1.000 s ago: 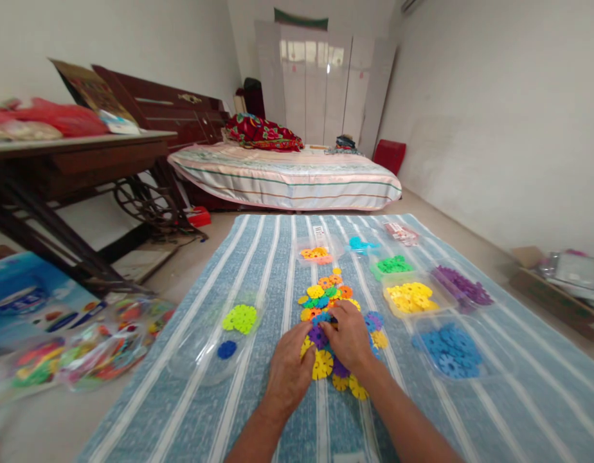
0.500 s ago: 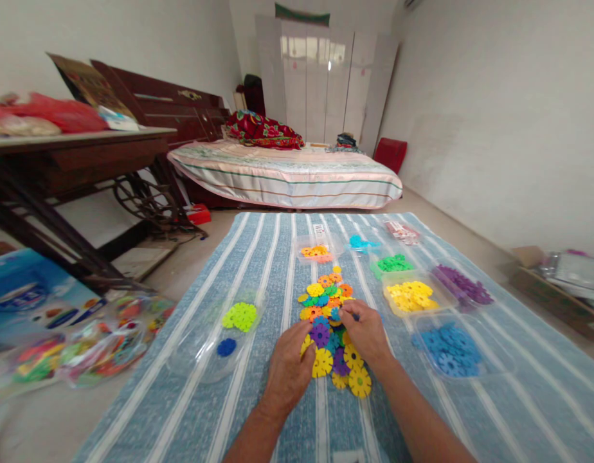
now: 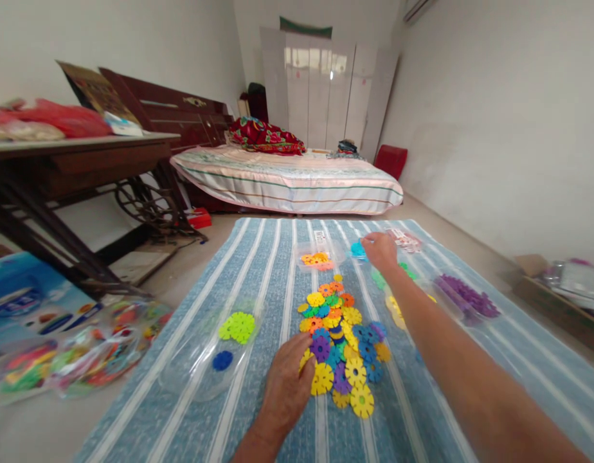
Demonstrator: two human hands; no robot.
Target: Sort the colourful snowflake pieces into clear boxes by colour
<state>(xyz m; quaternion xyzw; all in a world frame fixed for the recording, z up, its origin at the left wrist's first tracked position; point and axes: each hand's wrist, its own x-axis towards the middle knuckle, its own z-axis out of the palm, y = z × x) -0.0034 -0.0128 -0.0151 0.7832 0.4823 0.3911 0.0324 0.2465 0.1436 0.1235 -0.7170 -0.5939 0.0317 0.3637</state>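
In the head view, a joined cluster of slotted plastic flower discs (image 3: 342, 379) in yellow, purple, blue and orange lies on the striped cloth. My left hand (image 3: 288, 379) is closed on its left edge, thumb and fingers around a yellow disc (image 3: 305, 360). Farther back, my right hand (image 3: 381, 251) reaches into the clear tray of light blue discs (image 3: 357, 249). Its fingers are bent and close together at the discs; what is between the tips is hidden. My right forearm covers parts of the yellow discs (image 3: 396, 312) and green discs (image 3: 378, 278).
Orange discs (image 3: 316, 258) sit in a tray behind the cluster, and purple discs (image 3: 465, 294) in another at right. A clear lid (image 3: 195, 379) at left bears lime discs (image 3: 236, 326) and a dark blue disc (image 3: 222, 360). A pinkish packet (image 3: 405, 240) lies at the far right.
My right hand has left the cluster and moved forward to the light blue discs. The left hand stays at the cluster's edge. More blue discs at the cluster's right side now show.
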